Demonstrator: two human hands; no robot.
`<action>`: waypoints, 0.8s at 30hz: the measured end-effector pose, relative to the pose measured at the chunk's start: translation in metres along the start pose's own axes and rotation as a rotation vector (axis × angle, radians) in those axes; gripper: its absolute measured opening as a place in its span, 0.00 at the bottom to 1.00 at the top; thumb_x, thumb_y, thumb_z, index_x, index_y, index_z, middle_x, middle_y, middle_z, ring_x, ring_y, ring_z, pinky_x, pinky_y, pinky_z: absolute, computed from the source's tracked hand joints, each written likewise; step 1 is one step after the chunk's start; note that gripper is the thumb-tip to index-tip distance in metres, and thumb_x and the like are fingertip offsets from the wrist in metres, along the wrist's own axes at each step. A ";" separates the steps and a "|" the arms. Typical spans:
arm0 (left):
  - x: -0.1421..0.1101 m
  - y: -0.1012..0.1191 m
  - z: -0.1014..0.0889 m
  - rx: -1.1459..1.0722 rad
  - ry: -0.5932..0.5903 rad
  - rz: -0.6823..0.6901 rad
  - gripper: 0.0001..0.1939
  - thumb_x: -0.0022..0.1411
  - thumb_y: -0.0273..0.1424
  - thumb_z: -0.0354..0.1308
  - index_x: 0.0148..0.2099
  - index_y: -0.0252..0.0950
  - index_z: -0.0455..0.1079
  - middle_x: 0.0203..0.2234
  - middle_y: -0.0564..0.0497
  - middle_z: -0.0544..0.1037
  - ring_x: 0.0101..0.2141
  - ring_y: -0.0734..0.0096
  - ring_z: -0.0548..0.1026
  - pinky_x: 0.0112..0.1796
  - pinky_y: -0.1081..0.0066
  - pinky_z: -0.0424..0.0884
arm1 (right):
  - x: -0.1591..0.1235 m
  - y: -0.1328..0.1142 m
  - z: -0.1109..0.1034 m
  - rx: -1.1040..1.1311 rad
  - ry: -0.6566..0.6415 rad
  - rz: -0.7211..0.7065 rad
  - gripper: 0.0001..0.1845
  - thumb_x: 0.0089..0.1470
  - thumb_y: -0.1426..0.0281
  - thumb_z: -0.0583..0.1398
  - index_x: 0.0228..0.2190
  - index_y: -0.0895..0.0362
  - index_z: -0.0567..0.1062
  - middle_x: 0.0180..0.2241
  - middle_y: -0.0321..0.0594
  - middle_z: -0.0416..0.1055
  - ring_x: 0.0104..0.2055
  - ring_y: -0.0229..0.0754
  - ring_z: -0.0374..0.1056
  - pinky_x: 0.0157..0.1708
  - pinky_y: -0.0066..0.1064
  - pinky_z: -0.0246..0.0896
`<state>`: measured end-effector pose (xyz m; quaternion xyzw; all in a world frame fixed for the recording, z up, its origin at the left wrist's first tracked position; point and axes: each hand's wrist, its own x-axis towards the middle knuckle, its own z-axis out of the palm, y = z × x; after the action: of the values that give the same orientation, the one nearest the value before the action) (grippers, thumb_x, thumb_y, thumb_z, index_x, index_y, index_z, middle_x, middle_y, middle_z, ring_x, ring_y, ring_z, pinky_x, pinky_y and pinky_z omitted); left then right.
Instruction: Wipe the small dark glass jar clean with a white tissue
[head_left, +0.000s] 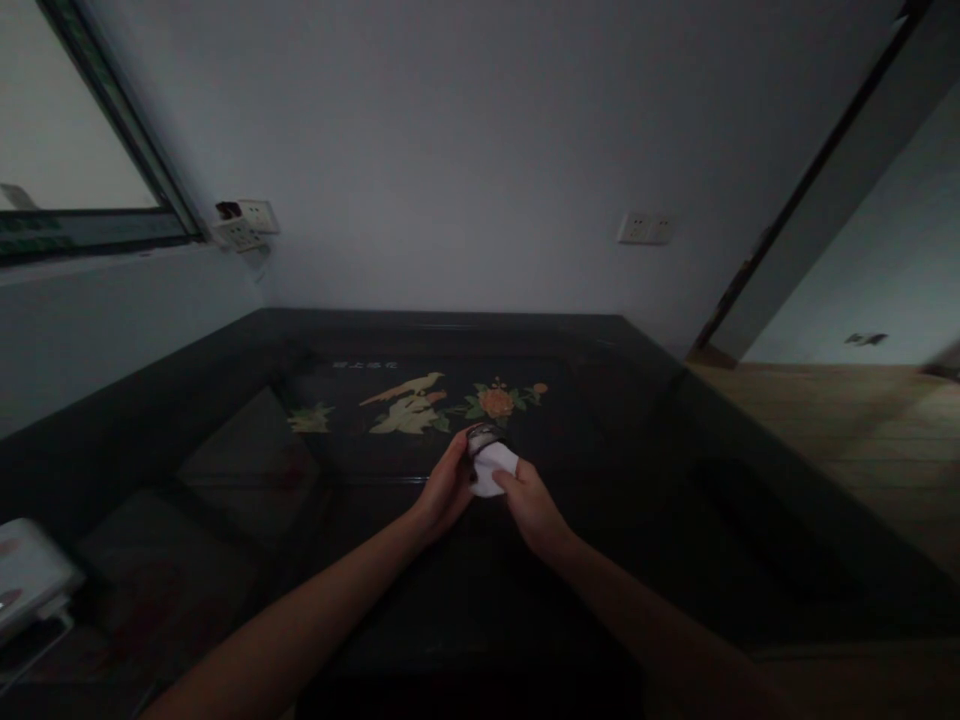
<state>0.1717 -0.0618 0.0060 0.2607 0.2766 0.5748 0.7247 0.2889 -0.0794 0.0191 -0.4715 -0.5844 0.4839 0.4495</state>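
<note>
Above the dark glossy table (480, 620), near its middle, my two hands meet. My left hand (444, 490) is closed around the left side of a small rounded object (486, 434) with a dark, shiny top; its exact kind is too dim to tell. My right hand (532, 505) pinches a white cloth or tissue (493, 468), thumb on top. The white piece lies against the near side of the rounded object and covers much of it. Fingers underneath are hidden.
A bird-and-flower picture (412, 405) decorates the tabletop beyond my hands. A white device (34, 575) with a cable stands at the left edge. On the right lies a dark elongated shape (772, 525). Behind is a wall with sockets (645, 228); a window (75, 130) is at left.
</note>
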 end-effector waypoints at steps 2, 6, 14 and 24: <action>0.001 -0.001 0.000 -0.016 0.007 0.000 0.13 0.61 0.35 0.53 0.47 0.38 0.70 0.39 0.50 0.76 0.38 0.68 0.73 0.40 0.70 0.67 | 0.000 0.003 0.004 0.116 0.088 0.043 0.16 0.49 0.75 0.50 0.38 0.63 0.73 0.31 0.41 0.74 0.33 0.42 0.69 0.34 0.29 0.63; 0.001 -0.001 -0.001 -0.016 0.068 -0.032 0.14 0.61 0.35 0.54 0.48 0.38 0.69 0.37 0.51 0.77 0.36 0.69 0.74 0.39 0.70 0.67 | -0.005 -0.003 0.003 -0.224 0.008 -0.020 0.14 0.50 0.76 0.50 0.36 0.62 0.73 0.32 0.43 0.74 0.34 0.43 0.69 0.36 0.31 0.63; 0.003 0.001 -0.002 -0.096 0.073 -0.081 0.12 0.63 0.33 0.50 0.44 0.36 0.70 0.36 0.48 0.78 0.38 0.67 0.75 0.45 0.67 0.66 | -0.005 -0.014 -0.010 -1.067 -0.272 -0.514 0.20 0.55 0.80 0.48 0.47 0.63 0.70 0.46 0.51 0.72 0.49 0.44 0.67 0.51 0.36 0.59; 0.002 0.000 -0.004 -0.073 0.032 -0.078 0.11 0.63 0.34 0.51 0.44 0.38 0.70 0.37 0.49 0.77 0.39 0.66 0.74 0.44 0.67 0.66 | -0.007 -0.015 -0.010 -0.985 -0.236 -0.446 0.19 0.53 0.81 0.49 0.42 0.64 0.73 0.43 0.51 0.73 0.46 0.46 0.68 0.48 0.36 0.60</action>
<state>0.1696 -0.0597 0.0032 0.2140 0.2772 0.5600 0.7508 0.2980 -0.0857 0.0346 -0.4334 -0.8738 0.0958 0.1987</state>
